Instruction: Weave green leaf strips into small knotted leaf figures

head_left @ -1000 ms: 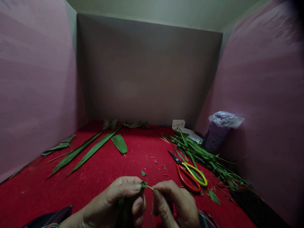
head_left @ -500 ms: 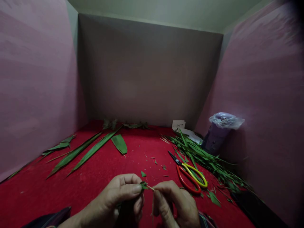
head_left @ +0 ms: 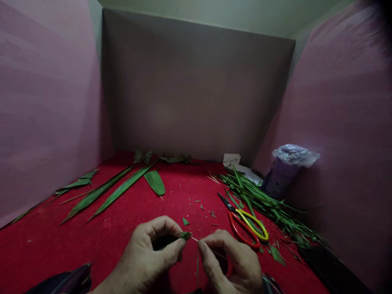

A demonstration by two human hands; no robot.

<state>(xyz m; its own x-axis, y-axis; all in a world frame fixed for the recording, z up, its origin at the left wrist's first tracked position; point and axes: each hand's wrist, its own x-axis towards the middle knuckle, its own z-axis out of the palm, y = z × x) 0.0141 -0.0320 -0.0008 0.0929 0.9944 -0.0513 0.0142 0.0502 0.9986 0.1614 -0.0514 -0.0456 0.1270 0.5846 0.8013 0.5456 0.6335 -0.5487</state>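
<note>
Low in the middle, my left hand pinches a small folded green leaf between thumb and forefinger. Opposite it, the thumb and forefinger of my right hand close on a thin pale stick. The stick's far end meets the leaf's tip; whether it pierces the leaf I cannot tell. A narrow green strip hangs below, between the hands. To the right of my right hand lie scissors with one red and one yellow handle, blades pointing away.
Long green leaves and a broad cut leaf lie at left on the red cloth. Right of the scissors is a heap of leaf strips, beside a purple bin with a plastic liner. Leaf scraps and a white card lie beyond my hands.
My left hand has turned, its back now facing up more, and the leaf's tip is tilted differently. More of the stick shows behind my right fingers. The view has shifted slightly.
</note>
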